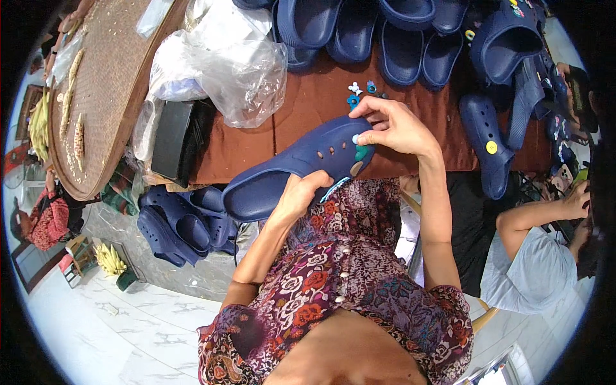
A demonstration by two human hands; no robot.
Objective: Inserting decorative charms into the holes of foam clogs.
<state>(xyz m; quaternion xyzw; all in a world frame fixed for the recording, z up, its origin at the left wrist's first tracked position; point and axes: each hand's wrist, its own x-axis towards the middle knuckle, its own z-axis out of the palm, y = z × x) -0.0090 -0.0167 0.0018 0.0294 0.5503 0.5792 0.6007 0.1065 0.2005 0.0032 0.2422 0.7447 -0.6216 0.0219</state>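
I hold a navy blue clog (301, 160) above the edge of a brown table (308, 102). My left hand (301, 192) grips the clog from below, near its middle. At the toe, my right hand (391, 128) pinches a small charm against the clog's holed top. A teal charm (361, 153) and a brown round one (355, 169) sit on the toe. Several loose small charms (360, 90) lie on the table just beyond my right hand.
Several navy clogs (385, 32) line the table's far side, and more (183, 224) lie piled on the floor at left. Crumpled clear plastic bags (224, 58), a black box (170, 138) and a round woven tray (102, 83) stand left. Another person (539, 256) sits at right.
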